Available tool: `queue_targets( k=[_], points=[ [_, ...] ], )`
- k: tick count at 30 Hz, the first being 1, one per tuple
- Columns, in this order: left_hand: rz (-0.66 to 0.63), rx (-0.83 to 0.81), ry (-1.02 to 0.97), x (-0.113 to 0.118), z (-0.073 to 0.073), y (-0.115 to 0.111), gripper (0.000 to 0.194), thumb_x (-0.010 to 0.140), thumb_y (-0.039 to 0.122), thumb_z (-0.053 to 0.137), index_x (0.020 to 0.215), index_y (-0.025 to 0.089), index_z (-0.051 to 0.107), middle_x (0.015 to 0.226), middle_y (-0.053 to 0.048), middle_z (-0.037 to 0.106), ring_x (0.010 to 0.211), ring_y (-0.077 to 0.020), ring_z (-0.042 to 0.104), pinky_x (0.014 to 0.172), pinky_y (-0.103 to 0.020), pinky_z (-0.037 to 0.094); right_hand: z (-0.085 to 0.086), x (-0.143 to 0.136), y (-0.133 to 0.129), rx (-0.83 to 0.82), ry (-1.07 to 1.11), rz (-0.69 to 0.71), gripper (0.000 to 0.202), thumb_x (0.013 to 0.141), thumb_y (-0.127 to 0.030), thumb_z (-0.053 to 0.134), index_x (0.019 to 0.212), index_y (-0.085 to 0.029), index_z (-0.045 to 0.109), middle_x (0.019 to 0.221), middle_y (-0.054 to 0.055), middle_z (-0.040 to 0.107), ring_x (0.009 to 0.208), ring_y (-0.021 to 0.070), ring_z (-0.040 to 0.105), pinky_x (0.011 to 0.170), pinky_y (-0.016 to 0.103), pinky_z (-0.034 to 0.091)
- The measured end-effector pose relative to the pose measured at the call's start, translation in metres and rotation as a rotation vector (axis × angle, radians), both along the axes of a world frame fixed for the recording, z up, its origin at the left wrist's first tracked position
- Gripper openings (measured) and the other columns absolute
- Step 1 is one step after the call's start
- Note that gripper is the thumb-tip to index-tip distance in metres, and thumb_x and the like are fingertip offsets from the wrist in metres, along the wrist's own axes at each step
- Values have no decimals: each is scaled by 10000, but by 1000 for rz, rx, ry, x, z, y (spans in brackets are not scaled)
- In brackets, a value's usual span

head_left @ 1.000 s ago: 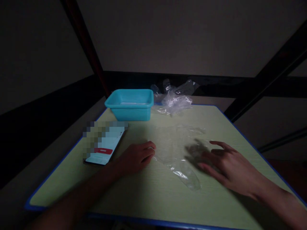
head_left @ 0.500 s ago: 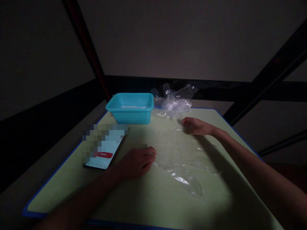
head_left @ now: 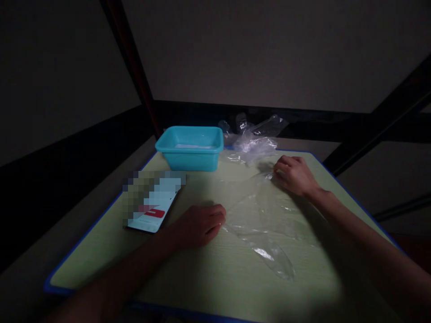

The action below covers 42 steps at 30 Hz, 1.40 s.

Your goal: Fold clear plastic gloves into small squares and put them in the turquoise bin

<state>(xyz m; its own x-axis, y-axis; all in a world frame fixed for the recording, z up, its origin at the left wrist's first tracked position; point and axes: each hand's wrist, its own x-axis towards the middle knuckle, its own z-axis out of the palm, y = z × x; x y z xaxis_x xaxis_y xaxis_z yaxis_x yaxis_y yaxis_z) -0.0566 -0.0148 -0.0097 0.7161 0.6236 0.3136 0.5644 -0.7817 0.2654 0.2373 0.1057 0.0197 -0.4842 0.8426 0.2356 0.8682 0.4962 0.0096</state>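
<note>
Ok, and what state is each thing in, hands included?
Clear plastic glove: spread out, slightly wrinkled.
Plastic bundle: crumpled.
Blue basin: upright, open, something whitish inside.
Phone: lying screen up, lit, partly pixelated.
Left hand: pinching the glove's edge.
Right hand: pinching the glove's far side.

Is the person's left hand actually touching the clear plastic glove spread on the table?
Touching: the head view shows the left hand with its fingertips closed on the edge of the plastic glove.
</note>
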Motion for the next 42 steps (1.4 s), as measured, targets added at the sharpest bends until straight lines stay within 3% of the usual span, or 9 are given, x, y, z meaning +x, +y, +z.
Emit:
queue_targets(
  k=[7,10,13,18,25,29,33,36,42],
  points=[
    [1,-13,1,0,-1,1,162,824,80,426,751,157,549,881,-22,618,745,-114,571,636,-210,399,-8,12,-9,328,-21,-149,309,761,-77,390,912,-138,652,947,155,612,858,286,549,733,399,386],
    [-1,-8,13,0,-2,1,152,816,82,431,765,158,552,885,-20,618,743,-116,572,627,-213,402,-9,5,-19,227,150,-244,318,774,-108,402,979,-115,646,1016,167,608,887,271,583,755,379,445],
    [-3,9,19,-1,-3,1,162,822,86,421,777,158,558,888,-22,617,737,-115,571,620,-214,407,-13,-8,-40,51,181,-138,361,868,-263,383,1111,-109,601,1131,167,604,997,263,587,865,365,454],
    [-20,37,6,-1,-1,-1,164,819,80,420,775,153,560,873,-28,622,719,-118,575,609,-217,412,-28,-23,-69,-243,27,-121,704,864,-605,276,1365,-119,368,1440,184,325,1313,363,285,1000,572,303],
    [38,14,0,0,-3,0,222,832,97,429,995,160,567,973,-51,629,835,-144,598,685,-233,455,-33,-24,-44,-279,31,-96,634,881,-571,296,1402,-209,286,1484,146,234,1345,356,193,1000,651,192],
    [40,38,-24,0,-3,0,286,833,100,432,1093,163,534,1009,-57,630,841,-141,604,681,-229,463,-14,-27,-45,-215,181,13,570,890,-482,376,1350,-144,364,1446,192,306,1334,348,239,1022,603,233],
    [21,99,-22,-1,-4,-2,168,865,156,450,974,164,577,927,-42,625,748,-118,588,631,-210,438,10,-40,-77,-210,263,416,307,898,-373,434,1071,-157,567,1173,136,560,1108,232,514,935,415,426],
    [10,181,-17,1,-4,-3,142,880,207,466,917,166,596,894,-46,611,754,-127,562,638,-222,431,17,-50,-105,-267,184,557,256,881,-355,473,985,-156,597,972,95,608,913,215,563,804,384,477],
    [-74,264,-49,10,2,-4,270,904,140,402,719,150,599,844,-56,637,774,-146,535,726,-280,431,3,-60,-129,-212,143,480,308,762,-385,598,961,-150,592,905,94,613,861,247,550,781,425,436]
  ],
)
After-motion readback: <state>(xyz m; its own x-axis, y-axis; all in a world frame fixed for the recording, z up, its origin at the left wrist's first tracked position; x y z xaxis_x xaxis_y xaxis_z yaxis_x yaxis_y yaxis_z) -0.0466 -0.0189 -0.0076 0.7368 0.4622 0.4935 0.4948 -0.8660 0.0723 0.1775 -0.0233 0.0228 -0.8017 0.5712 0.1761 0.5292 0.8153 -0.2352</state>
